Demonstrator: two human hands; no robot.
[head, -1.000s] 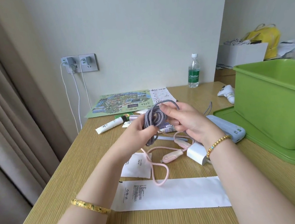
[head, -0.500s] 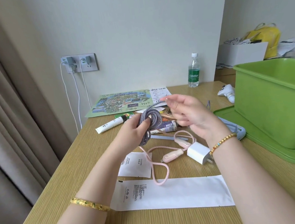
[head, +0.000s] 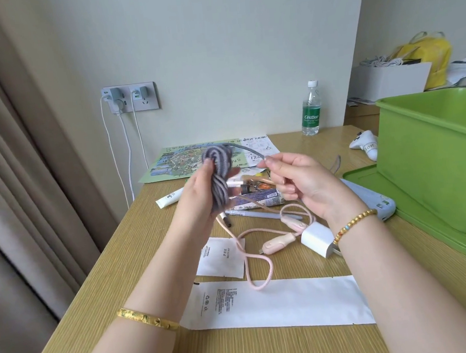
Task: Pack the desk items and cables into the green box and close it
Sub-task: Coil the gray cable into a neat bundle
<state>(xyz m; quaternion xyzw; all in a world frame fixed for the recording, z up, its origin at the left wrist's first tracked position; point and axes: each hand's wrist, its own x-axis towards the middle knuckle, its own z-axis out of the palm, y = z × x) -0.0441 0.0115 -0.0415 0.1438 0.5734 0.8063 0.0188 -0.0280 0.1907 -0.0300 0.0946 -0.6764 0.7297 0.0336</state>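
Wooden bench (head: 149, 266): left hand (head: 200, 195) gripping coiled grey braided cable (head: 218, 174); right hand (head: 296, 179), now drawn away, pinching its loose end; coiling nearly done.

grey-and-lilac striped cable (head: 218, 174), pink cable (head: 256, 260), plain green box (head: 436, 157), white charger (head: 316, 238), wood-grain desk (head: 116, 269)

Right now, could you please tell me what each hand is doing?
Left hand: grips the coiled grey cable.
Right hand: pinches that cable's loose end.
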